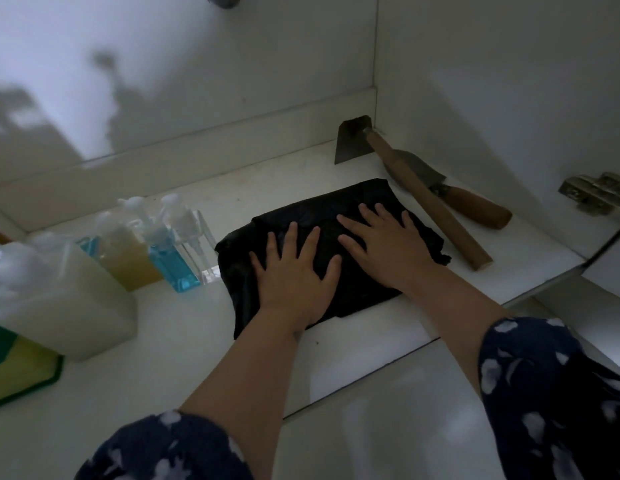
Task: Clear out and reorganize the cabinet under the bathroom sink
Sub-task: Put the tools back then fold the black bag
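Note:
A folded black plastic bag (367, 199) lies flat on the white cabinet floor (184, 327), right of centre. My left hand (296, 277) presses on its near left part with fingers spread and straight. Beside it, my right hand (388, 244) lies flat on the bag's right half, fingers spread too. Both forearms reach in from the bottom of the view, with dark flowered sleeves at the elbows.
Clear pump bottles (177, 244) with blue and amber liquid stand left of the bag, beside a large white jug (64, 299) and a green-yellow pack (17, 368). Two wooden-handled scrapers (422, 199) lie at the back right corner. A door hinge (594, 195) sits on the right wall.

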Available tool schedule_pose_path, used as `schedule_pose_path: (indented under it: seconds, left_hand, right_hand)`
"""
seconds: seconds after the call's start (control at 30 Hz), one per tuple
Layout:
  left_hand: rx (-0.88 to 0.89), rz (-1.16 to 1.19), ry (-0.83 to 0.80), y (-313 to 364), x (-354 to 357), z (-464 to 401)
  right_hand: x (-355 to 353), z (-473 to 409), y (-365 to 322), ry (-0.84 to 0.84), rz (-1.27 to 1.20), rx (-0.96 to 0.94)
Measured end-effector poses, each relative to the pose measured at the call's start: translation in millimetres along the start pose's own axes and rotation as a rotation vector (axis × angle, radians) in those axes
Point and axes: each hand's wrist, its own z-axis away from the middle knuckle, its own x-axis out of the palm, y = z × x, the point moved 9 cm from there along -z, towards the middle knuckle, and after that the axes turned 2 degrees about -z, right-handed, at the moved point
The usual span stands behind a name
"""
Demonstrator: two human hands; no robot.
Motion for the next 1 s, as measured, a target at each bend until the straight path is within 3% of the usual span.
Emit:
schedule_pose_path:
  seconds: [0.23,0.47,0.73,1.0]
  left_hand:
    - [0.127,-0.007,0.014,18.9,-36.4,31.6]
    - [0.247,0.004,-0.162,45.7,-39.4,95.9]
    - [0.197,0.016,-0.137,86.4,-63.9,129.7]
    - [0.029,0.065,-0.374,56.6,-98.9,188.1]
  right_hand:
    - [-38.3,39.5,-12.3,0.012,-0.090,0.069]
    - [-79.4,144.7,-2.7,-0.085,-0.020,0.162]
    - [-96.9,165.1,9.2,-0.217,0.042,0.219]
    - [-102.3,194.9,-29.8,-0.531,0.070,0.198]
